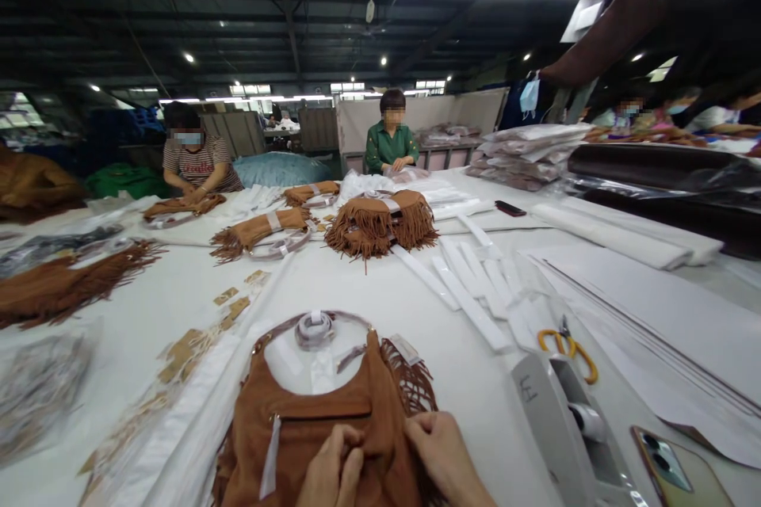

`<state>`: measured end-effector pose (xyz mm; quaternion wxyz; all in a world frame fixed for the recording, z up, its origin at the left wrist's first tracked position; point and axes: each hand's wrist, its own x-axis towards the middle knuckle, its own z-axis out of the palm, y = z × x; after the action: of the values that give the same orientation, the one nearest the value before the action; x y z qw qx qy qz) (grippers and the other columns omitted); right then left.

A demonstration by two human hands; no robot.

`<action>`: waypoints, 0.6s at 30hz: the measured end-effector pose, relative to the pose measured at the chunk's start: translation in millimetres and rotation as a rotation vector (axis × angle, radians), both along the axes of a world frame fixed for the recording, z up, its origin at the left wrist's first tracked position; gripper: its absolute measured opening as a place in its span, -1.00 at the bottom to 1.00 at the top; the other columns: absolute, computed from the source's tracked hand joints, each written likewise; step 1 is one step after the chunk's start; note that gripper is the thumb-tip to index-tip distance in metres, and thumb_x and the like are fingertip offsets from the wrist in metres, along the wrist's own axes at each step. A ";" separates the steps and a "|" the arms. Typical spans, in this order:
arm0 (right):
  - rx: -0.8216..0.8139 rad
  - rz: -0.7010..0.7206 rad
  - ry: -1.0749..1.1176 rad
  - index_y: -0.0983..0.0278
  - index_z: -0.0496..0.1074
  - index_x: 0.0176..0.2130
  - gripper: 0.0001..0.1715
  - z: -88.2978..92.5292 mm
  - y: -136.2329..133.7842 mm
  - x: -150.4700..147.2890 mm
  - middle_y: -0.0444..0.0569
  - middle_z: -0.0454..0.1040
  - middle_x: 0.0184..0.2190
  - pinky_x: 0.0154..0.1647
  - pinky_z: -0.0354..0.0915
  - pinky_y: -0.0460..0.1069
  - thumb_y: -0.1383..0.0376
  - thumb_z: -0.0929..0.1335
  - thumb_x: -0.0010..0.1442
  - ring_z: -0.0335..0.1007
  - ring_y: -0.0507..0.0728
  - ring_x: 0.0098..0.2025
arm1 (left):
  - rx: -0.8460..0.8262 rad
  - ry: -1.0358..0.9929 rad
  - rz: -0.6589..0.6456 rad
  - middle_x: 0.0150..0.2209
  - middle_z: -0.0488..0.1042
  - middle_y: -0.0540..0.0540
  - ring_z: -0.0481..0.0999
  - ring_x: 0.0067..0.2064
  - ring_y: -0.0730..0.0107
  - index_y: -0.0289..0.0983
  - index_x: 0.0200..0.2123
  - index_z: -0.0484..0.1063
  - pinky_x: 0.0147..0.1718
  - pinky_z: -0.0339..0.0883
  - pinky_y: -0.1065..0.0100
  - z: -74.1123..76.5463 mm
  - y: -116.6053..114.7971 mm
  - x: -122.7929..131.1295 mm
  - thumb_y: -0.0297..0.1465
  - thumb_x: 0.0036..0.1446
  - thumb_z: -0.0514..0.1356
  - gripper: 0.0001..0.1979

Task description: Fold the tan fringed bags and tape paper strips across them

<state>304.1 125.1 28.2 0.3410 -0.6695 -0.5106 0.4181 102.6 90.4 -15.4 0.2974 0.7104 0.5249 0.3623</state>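
Note:
A brown suede-look handbag (pixel 309 404) with fringe lies flat on the table in front of me. It has a zip across its face, with a white wrap hanging from the zip pull. My left hand (pixel 334 466) rests on the bag below the zip, its fingers curled together on the material. At the bag's right side, my right hand (pixel 443 451) pinches the edge beside the fringe (pixel 410 380). A pale tag (pixel 403 349) lies on that fringe. Inside the handle's curve sits a coiled, wrapped strap (pixel 314 330).
Tape dispenser (pixel 550 420), yellow-handled snips (pixel 567 348) and a phone (pixel 678 463) lie to the right. White strips (pixel 476 309) and stacked fringed bags (pixel 380 218) are ahead. Paper tags (pixel 181 352) and white sheeting (pixel 190 420) lie left. Two people work across the table.

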 end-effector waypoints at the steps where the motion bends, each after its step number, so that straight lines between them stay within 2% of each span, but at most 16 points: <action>1: 0.004 -0.012 -0.053 0.22 0.11 -0.77 -0.63 1.7 -1.0 9.1 -0.20 0.03 -0.76 -0.59 -0.16 -0.07 0.10 0.20 -0.10 -0.10 -0.03 -0.64 | -0.023 0.043 -0.061 -0.04 0.53 -0.24 0.54 -0.02 0.16 -0.22 -0.03 0.40 -0.08 0.45 0.20 4.2 -0.9 -4.5 -0.18 0.26 0.03 -0.66; 4: -0.011 -0.040 -0.118 0.22 0.13 -0.77 -0.58 2.0 -3.7 27.4 -0.19 0.04 -0.76 -0.57 -0.11 -0.07 0.05 0.20 -0.08 -0.04 -0.01 -0.62 | -0.026 0.261 -0.254 0.14 0.39 -0.29 0.40 0.13 -0.08 -0.25 0.17 0.30 0.07 0.33 -0.04 15.4 -5.3 -12.2 -0.03 0.01 0.28 -0.29; 5: -0.010 -0.036 -0.130 0.24 0.17 -0.76 -0.56 1.3 -5.2 29.4 -0.18 0.08 -0.75 -0.56 -0.07 -0.07 0.04 0.20 -0.06 0.01 0.01 -0.61 | -0.013 0.325 -0.278 0.18 0.35 -0.28 0.36 0.16 -0.13 -0.23 0.18 0.29 0.09 0.29 -0.10 18.5 -7.0 -12.9 -0.02 -0.04 0.31 -0.24; 9: -0.023 -0.006 -0.142 0.30 0.41 -0.59 -0.40 0.6 -16.9 20.3 -0.07 0.38 -0.64 -0.47 0.19 -0.02 -0.09 0.16 0.08 0.30 0.15 -0.51 | 0.063 0.443 -0.239 0.14 0.40 -0.24 0.41 0.09 -0.08 -0.19 0.13 0.36 0.04 0.32 -0.08 29.5 -11.7 -9.4 -0.05 0.01 0.29 -0.37; 11: -0.043 0.009 -0.128 0.33 0.50 -0.41 -0.25 2.0 -23.1 10.9 0.08 0.55 -0.45 -0.29 0.33 0.04 -0.17 0.08 0.13 0.46 0.26 -0.32 | 0.099 0.475 -0.206 0.10 0.43 -0.25 0.43 0.01 -0.04 -0.20 0.09 0.39 -0.01 0.36 -0.03 33.9 -12.7 -5.9 -0.03 0.00 0.28 -0.38; 14: -0.112 0.046 -0.189 0.33 0.52 -0.23 -0.14 4.1 -23.8 -0.7 0.22 0.56 -0.14 0.03 0.30 0.12 -0.24 0.04 0.11 0.43 0.35 -0.01 | 0.128 0.502 -0.193 0.05 0.45 -0.24 0.44 -0.07 0.03 -0.22 0.00 0.42 -0.09 0.38 0.02 38.7 -12.1 -0.8 0.07 -0.02 0.22 -0.37; 18: -0.206 0.077 -0.339 0.30 0.47 -0.27 -0.18 7.7 -10.9 -8.5 0.31 0.54 -0.11 0.08 0.25 0.21 -0.22 0.02 0.02 0.40 0.45 0.02 | 0.170 0.476 -0.163 -0.05 0.48 -0.20 0.42 -0.12 0.09 -0.24 -0.08 0.42 -0.14 0.35 0.07 51.6 -16.2 -1.5 0.15 0.01 0.13 -0.37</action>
<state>295.6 114.2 35.9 0.1639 -0.7416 -0.5404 0.3621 101.1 74.1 36.2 0.1331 0.8381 0.4888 0.2023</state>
